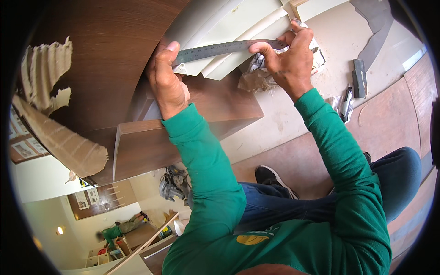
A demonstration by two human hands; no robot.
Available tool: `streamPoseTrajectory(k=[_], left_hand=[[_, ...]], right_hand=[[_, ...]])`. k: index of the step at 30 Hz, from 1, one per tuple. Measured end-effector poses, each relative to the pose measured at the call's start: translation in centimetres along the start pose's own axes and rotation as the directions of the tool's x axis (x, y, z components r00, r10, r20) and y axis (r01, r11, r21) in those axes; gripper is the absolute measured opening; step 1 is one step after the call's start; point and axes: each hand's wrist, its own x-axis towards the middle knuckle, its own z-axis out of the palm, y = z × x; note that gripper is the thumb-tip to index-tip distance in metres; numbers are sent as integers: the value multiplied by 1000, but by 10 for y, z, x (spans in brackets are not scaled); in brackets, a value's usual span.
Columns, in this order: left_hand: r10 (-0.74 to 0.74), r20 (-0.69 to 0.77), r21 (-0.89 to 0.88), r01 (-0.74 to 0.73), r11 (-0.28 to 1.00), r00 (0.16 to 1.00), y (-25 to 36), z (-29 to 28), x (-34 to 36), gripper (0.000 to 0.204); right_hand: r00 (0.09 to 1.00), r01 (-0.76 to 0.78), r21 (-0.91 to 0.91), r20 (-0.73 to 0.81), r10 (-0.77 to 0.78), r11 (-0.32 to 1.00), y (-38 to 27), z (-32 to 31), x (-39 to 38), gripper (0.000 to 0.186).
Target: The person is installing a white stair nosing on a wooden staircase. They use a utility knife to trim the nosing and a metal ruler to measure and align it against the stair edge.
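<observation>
A steel ruler (220, 49), slightly bowed in this view, stretches between my two hands across pale cream panels (250, 34). Its left end is pinched by my left hand (168, 85), beside a dark brown wood-grain board; some of those fingers are hidden. At the other end, my right hand (292, 62) grips the ruler between thumb and fingers. Just below the panels lies a brown wood-grain box-like piece (215, 98), with my left wrist over its edge. Crumpled clear wrapping (259, 80) sits under my right hand.
Torn cardboard (78, 146) sticks out at the left. On the floor at right are a dark block (359, 79) and a black pen-like tool (347, 104). A power tool (173, 183) stands near my left elbow. Another person (120, 229) is at far lower left.
</observation>
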Motion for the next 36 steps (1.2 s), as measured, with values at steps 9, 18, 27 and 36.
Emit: streamPoseTrajectory(k=[9, 18, 27, 36], left_hand=[[112, 48, -21, -111, 994, 993, -12, -5, -1, 77], [12, 136, -256, 24, 966, 991, 2, -2, -18, 85], [255, -277, -135, -300, 944, 927, -64, 50, -50, 69], [279, -459, -287, -438, 852, 843, -68, 50, -46, 56]], right_hand=[[999, 46, -10, 6, -46, 999, 7, -3, 2, 96], [999, -3, 23, 54, 1, 1000, 12, -6, 6, 104], [968, -173, 474, 245, 59, 863, 55, -34, 19, 59], [954, -288, 612, 251, 165, 737, 47, -47, -9, 25]])
